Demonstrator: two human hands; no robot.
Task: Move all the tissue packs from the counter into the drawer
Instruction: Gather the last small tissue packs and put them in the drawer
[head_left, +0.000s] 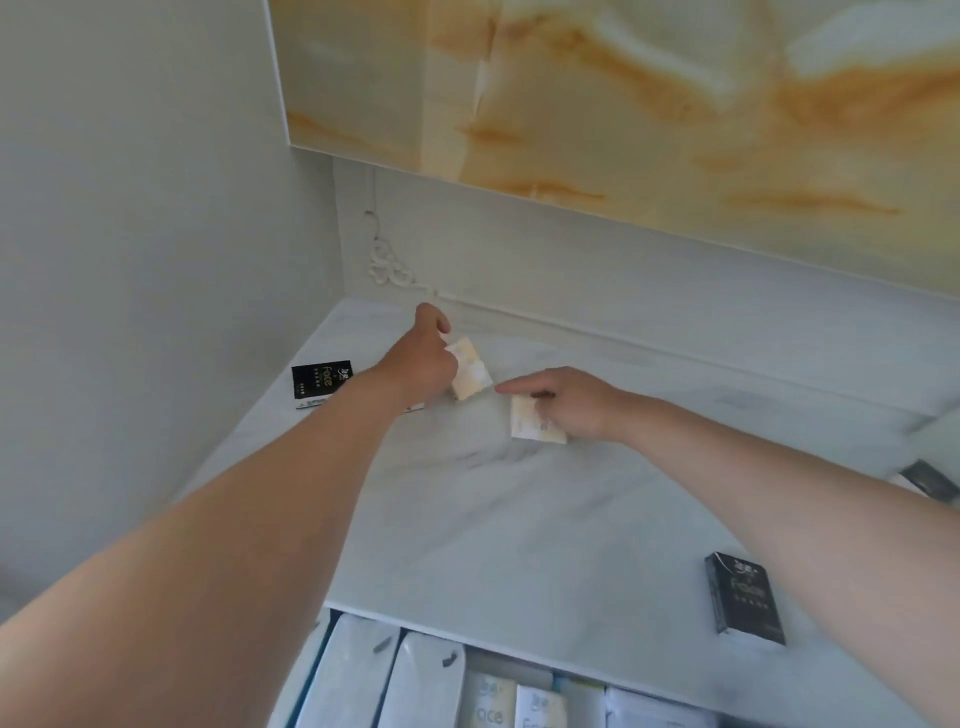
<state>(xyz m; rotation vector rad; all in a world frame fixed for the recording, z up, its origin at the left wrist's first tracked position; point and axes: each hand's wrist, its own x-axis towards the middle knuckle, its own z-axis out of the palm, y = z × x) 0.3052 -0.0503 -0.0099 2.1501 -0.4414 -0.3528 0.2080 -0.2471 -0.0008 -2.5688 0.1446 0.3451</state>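
- A cream tissue pack sits far back on the counter, well away from the open drawer at the counter's near edge. The left hand grips it, fingers curled round its left end; the rest of the pack sticks out to the right of the hand.
- A second cream tissue pack lies a little nearer the drawer, just to the right of the first. The right hand holds it from the right, with the forefinger stretched straight out over it and the other fingers curled on the pack. Whether either pack is lifted off the counter cannot be told.
- A black tissue pack lies flat at the counter's left edge, as far from the drawer as the left hand and just beside that wrist.
- A second black tissue pack lies close to the drawer, to its right, next to the right forearm.
- A blurred dark thing shows at the far right; what it is cannot be told.
- Inside the drawer, white packs stand packed side by side.
- Behind the counter, farthest from the drawer, a pale wall rises to an orange-veined marble panel.
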